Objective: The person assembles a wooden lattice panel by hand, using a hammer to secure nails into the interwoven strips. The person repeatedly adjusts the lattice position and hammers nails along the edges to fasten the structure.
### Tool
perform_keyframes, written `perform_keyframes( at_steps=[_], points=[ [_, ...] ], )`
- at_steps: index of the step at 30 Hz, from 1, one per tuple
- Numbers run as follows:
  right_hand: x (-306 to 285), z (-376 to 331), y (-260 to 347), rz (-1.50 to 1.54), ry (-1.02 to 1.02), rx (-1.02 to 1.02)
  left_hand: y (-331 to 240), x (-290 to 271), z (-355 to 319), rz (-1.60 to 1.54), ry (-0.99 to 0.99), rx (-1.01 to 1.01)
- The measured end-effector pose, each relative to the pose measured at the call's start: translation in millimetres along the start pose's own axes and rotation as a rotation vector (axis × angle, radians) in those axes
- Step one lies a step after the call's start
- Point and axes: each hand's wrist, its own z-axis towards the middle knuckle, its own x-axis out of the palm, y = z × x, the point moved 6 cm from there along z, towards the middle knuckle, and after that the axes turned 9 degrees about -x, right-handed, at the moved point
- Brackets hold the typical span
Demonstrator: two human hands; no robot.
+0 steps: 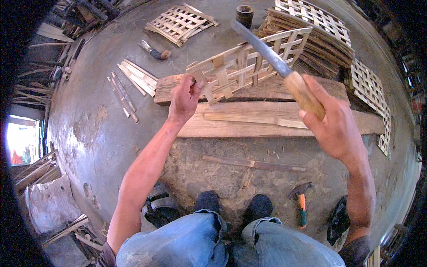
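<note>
Just above the middle of the frame, a slatted lattice panel point(241, 66) is being held at a slant, its left end pinched in the left hand point(184, 98), fingers curled in tight. Whether its lower edge is actually resting on the rear plank point(175, 84) can't really be told from this angle. Right of center, a big knife point(280, 64) is gripped by its wooden handle in the right hand point(331, 118), fist wrapped round it, blade pointed up and left, seen across the panel.

Across the center, a front plank point(253, 129) is laid alongside the rear one, with a pale strip point(258, 119) lying on top. Lower down, a dark strip point(253, 163) is left on the floor, and a hammer point(302, 207) is parked at lower right. At upper left, a smaller knife point(155, 51) can be spotted near some loose pale slats point(138, 78). Finished-looking lattices are piled at upper right point(311, 40), next to a dark cup point(244, 17).
</note>
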Motion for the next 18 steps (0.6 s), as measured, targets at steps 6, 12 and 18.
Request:
perform_keyframes(
  at_steps=[6, 12, 18],
  points=[
    [5, -7, -4, 0.032, -0.058, -0.030, -2, 1, 0, -0.001, -0.014, 0.014],
    [8, -24, -19, 0.002, -0.065, -0.026, 1, -1, 0, 0.030, -0.034, -0.005],
    [0, -105, -117, -0.228, -0.525, 0.127, 7, -3, -5, 0.115, 0.043, -0.070]
  ],
)
